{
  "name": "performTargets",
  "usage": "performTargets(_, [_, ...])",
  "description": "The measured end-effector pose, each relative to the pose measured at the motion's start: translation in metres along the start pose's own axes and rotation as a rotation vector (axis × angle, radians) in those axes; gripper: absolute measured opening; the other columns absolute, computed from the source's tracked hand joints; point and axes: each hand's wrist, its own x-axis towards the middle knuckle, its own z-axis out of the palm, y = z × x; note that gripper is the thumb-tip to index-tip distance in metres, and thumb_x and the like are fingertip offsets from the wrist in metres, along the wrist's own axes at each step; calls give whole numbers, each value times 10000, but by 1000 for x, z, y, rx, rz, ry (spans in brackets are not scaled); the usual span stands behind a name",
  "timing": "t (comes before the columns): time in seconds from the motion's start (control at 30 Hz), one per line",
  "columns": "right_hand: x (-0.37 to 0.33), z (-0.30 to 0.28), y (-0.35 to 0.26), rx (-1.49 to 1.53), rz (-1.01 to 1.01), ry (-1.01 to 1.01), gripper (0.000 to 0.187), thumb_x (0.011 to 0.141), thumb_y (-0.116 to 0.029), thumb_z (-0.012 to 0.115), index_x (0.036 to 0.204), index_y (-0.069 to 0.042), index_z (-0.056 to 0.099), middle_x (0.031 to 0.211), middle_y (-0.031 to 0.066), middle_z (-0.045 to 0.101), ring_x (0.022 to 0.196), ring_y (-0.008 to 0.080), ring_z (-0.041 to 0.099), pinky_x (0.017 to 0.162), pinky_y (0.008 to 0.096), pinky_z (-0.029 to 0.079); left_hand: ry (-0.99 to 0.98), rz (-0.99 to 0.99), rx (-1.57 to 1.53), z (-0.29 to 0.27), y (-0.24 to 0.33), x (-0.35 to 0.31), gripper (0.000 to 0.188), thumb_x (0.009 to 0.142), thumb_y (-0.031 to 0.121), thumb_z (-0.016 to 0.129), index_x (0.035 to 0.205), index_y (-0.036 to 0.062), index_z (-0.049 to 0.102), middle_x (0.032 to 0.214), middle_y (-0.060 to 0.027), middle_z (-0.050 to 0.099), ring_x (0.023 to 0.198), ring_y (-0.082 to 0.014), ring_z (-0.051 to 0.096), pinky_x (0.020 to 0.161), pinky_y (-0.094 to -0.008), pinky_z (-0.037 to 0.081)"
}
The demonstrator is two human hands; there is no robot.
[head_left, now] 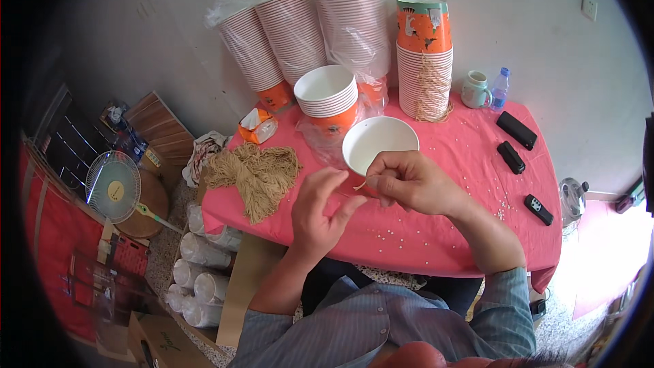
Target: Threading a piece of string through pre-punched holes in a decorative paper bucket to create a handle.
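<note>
In front of me on the pink-covered table stands a white-lined paper bucket (pixel 379 138), its orange lower side partly behind my hands. My right hand (pixel 412 180) is closed in a pinch at its near side, with the short tan end of a cord (pixel 360 187) sticking out of the fingers. Facing it, my left hand (pixel 316 215) is raised, thumb and fingers apart, holding nothing. A loose heap of tan cords (pixel 255 176) lies left of it. Behind the bucket is a short stack of similar buckets (pixel 325 92).
Tall plastic-wrapped bucket stacks (pixel 289 34) line the wall. Another stack (pixel 424 78) has cords hanging down it. To the right are a mug (pixel 475 90), a water bottle (pixel 500 90), a black case (pixel 516 130) and a remote key (pixel 538 209). Small white dots are scattered on the cloth. A fan (pixel 114 187) stands left.
</note>
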Motion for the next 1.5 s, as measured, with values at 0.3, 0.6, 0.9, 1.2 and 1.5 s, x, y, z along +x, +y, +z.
performTargets(0.3, [-1, 0, 4, 18, -46, -9, 123, 1080, -91, 655, 1058, 15, 712, 769, 14, 676, 721, 66, 628, 656, 270, 497, -58, 339, 277, 4, -8, 11, 311, 884, 71, 883, 1152, 35, 728, 1005, -107, 721, 867, -324, 722, 725, -422, 578])
performTargets(0.6, [-3, 0, 4, -136, -122, -41, 118, 1038, -86, 688, 1054, 14, 750, 759, 37, 686, 709, 105, 628, 676, 322, 520, -155, 136, 86, 10, -9, -2, 100, 1043, 37, 676, 1001, 1, 594, 829, -160, 577, 724, -371, 630, 606, -465, 495])
performTargets(0.9, [-4, 1, -8, -319, -107, 5, 154, 1002, -121, 771, 1099, -2, 769, 744, 76, 670, 682, 145, 636, 668, 336, 528, -161, -99, 32, 15, 1, -3, 245, 1117, 105, 606, 907, 10, 522, 725, -161, 541, 618, -373, 590, 558, -459, 445])
performTargets(1.2, [-1, 5, 10, -229, -317, 143, 102, 1006, -93, 782, 1071, -20, 814, 801, 94, 747, 734, 127, 693, 695, 319, 552, -142, -181, -1, 18, 7, 10, 281, 1125, 131, 609, 881, 1, 564, 708, -167, 621, 630, -368, 664, 563, -433, 484])
performTargets(1.5, [3, -22, 8, -261, -179, 290, 95, 1017, -31, 730, 1074, 8, 797, 849, -38, 722, 777, 10, 606, 681, 222, 499, -213, -567, -378, 36, -4, 36, 499, 1198, 313, 514, 785, 33, 540, 648, 12, 516, 577, -66, 489, 519, -317, 404])
